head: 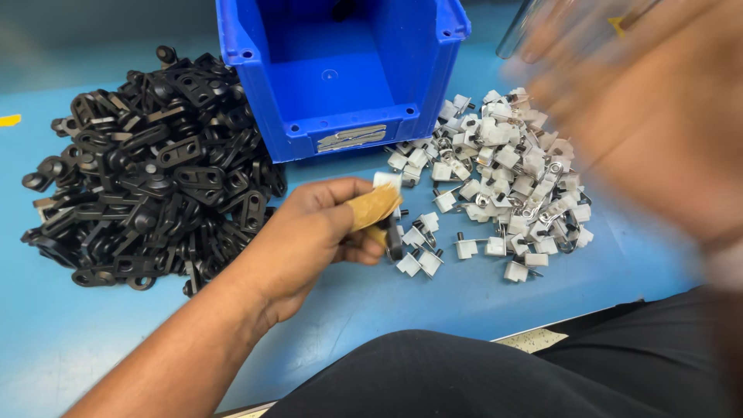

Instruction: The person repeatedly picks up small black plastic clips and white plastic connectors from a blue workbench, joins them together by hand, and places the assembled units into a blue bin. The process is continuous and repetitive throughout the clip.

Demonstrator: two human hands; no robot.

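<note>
Blue bench top [62, 333] runs under everything in the head view, with a blue plastic bin [340, 73] standing open at the far middle. Left of the bin lies a big heap of black plastic brackets [147, 166]; right of it spreads a looser pile of white clips with metal pins [503, 178].

The left hand [309, 232] sits near the middle, between the two heaps, its fingers pinched on a small part [391, 224] at the near left edge of the white pile. A tan wrap or bandage [373, 205] covers the fingertip area, so what exactly is gripped is partly hidden; it looks like a white clip with a dark piece, its long axis roughly upright from near to far. A few stray white clips lie just beside the fingertips, to their right and slightly nearer.

The right hand [650, 116] is a large blur at the far right, raised over the white pile; whether its fingers are closed or spread cannot be told. Of the two hands, the left is plainly the closer to the held part and to the loose clips near it.
</note>
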